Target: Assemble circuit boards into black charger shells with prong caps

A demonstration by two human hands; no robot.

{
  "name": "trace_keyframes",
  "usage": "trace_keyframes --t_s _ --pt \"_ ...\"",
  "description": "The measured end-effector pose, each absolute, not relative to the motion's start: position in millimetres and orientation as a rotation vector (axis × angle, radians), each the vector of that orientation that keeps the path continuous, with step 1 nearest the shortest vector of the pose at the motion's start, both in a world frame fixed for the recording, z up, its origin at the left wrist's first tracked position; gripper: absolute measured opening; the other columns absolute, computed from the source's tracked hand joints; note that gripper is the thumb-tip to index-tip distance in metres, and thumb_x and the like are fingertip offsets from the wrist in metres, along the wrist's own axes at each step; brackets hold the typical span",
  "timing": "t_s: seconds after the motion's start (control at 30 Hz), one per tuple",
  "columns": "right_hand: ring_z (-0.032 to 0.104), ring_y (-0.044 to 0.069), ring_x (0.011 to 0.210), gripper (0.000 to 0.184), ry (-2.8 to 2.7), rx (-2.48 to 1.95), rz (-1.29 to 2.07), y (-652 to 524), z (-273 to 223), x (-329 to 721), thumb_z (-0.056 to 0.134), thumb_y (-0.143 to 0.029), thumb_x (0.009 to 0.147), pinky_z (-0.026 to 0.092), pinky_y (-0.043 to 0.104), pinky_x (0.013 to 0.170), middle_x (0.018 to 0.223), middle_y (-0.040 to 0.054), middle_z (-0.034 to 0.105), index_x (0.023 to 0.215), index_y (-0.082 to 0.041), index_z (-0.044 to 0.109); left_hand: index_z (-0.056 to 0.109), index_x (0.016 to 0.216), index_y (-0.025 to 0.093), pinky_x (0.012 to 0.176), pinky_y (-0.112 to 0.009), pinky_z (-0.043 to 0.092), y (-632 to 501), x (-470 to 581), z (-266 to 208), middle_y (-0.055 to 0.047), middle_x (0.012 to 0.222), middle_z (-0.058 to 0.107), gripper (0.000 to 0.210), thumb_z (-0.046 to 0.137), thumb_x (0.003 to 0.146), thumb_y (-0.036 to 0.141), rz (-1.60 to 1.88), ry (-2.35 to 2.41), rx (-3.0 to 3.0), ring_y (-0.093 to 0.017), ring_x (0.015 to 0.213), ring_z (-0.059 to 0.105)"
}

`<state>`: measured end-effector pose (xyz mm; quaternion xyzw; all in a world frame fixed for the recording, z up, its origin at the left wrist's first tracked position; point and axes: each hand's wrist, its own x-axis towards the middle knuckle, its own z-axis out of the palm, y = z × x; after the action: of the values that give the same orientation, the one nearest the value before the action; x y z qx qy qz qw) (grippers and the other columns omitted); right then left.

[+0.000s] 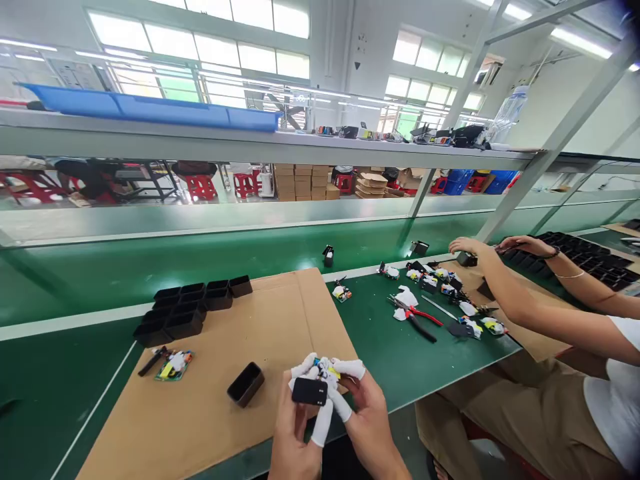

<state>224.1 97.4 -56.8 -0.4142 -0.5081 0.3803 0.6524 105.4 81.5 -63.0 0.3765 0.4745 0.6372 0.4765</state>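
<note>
Board (324,368), black plate (309,392) attached or held against it — raised between both hands, by the near right part of the cardboard (210,407). Probably light; plate looks stiff and smooth, small parts likely fragile. Best gripped by edges, clear of components. Left hand (294,423): fingers in white covers (323,423), slightly bent, pinching around the plate. Right hand (369,410): covered index and thumb close in on the board's right side — exact contact hidden. Black case (245,385) stands left, untouched.
</note>
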Motion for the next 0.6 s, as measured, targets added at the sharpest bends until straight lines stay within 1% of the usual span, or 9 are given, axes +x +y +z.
trace_keyframes --t_s 0.1,0.2,0.3,0.33,0.37,0.43,0.47,0.53,0.6 --pt "0.082 0.027 0.114 0.030 -1.234 -1.029 0.754 104 -68 226 0.081 -0.029 0.097 0.068 0.040 0.104 0.124 0.0077 0.081 0.127 -0.032 0.077 0.070 0.136 0.025 0.111 -0.041 0.062 96 114 -78 -0.015 0.146 0.073 0.074 0.093 0.075 0.060 1.572 1.163 0.821 -0.036 0.134 0.073" --pt "0.080 0.028 0.113 0.030 -1.373 -1.109 0.592 105 -69 230 0.079 -0.025 0.095 0.069 0.041 0.098 0.124 0.0086 0.080 0.125 -0.031 0.077 0.078 0.118 0.021 0.104 -0.041 0.066 114 108 -82 -0.013 0.126 0.083 0.064 0.098 0.069 0.057 1.575 1.173 0.708 -0.037 0.124 0.078" --pt "0.079 0.028 0.111 0.057 -1.567 -1.112 0.561 122 -53 247 0.090 -0.031 0.083 0.066 0.040 0.100 0.122 0.0079 0.080 0.137 -0.029 0.070 0.081 0.105 0.019 0.095 -0.040 0.069 137 96 -74 -0.012 0.110 0.086 0.056 0.101 0.063 0.049 1.551 1.192 0.589 -0.035 0.114 0.081" --pt "0.080 0.027 0.107 0.067 -1.606 -1.149 0.568 134 -46 255 0.091 -0.035 0.081 0.065 0.040 0.102 0.121 0.0070 0.080 0.143 -0.028 0.065 0.080 0.104 0.018 0.094 -0.040 0.068 146 93 -70 -0.012 0.110 0.086 0.053 0.099 0.064 0.047 1.550 1.203 0.597 -0.035 0.113 0.081" --pt "0.080 0.026 0.104 0.067 -1.623 -1.242 0.554 150 -40 264 0.087 -0.038 0.084 0.063 0.041 0.104 0.121 0.0065 0.080 0.145 -0.027 0.062 0.080 0.104 0.018 0.094 -0.040 0.068 155 91 -66 -0.012 0.110 0.086 0.049 0.097 0.066 0.045 1.550 1.217 0.628 -0.034 0.112 0.081" --pt "0.078 0.024 0.097 0.048 -1.598 -1.500 0.444 192 -31 281 0.076 -0.044 0.093 0.063 0.041 0.098 0.122 0.0063 0.077 0.137 -0.027 0.065 0.079 0.102 0.017 0.097 -0.042 0.067 173 93 -60 -0.013 0.109 0.086 0.043 0.092 0.068 0.041 1.549 1.244 0.730 -0.033 0.112 0.082" --pt "0.077 0.026 0.095 0.046 -1.579 -1.562 0.410 215 -29 287 0.075 -0.046 0.093 0.063 0.042 0.091 0.119 0.0077 0.076 0.133 -0.025 0.066 0.079 0.101 0.017 0.097 -0.043 0.067 181 96 -58 -0.014 0.108 0.086 0.041 0.091 0.068 0.039 1.536 1.253 0.779 -0.033 0.110 0.082" --pt "0.074 0.032 0.100 0.042 -1.548 -1.676 0.338 259 -34 295 0.082 -0.046 0.085 0.060 0.044 0.088 0.115 0.0116 0.073 0.117 -0.021 0.069 0.079 0.097 0.016 0.096 -0.046 0.067 194 104 -58 -0.014 0.102 0.086 0.040 0.091 0.065 0.036 1.519 1.268 0.852 -0.034 0.104 0.083" --pt "0.072 0.033 0.102 0.038 -1.545 -1.740 0.293 292 -45 297 0.087 -0.042 0.078 0.058 0.043 0.088 0.111 0.0123 0.071 0.104 -0.021 0.070 0.078 0.093 0.016 0.095 -0.048 0.067 202 111 -61 -0.014 0.097 0.085 0.039 0.091 0.063 0.038 1.540 1.307 0.926 -0.034 0.098 0.083"
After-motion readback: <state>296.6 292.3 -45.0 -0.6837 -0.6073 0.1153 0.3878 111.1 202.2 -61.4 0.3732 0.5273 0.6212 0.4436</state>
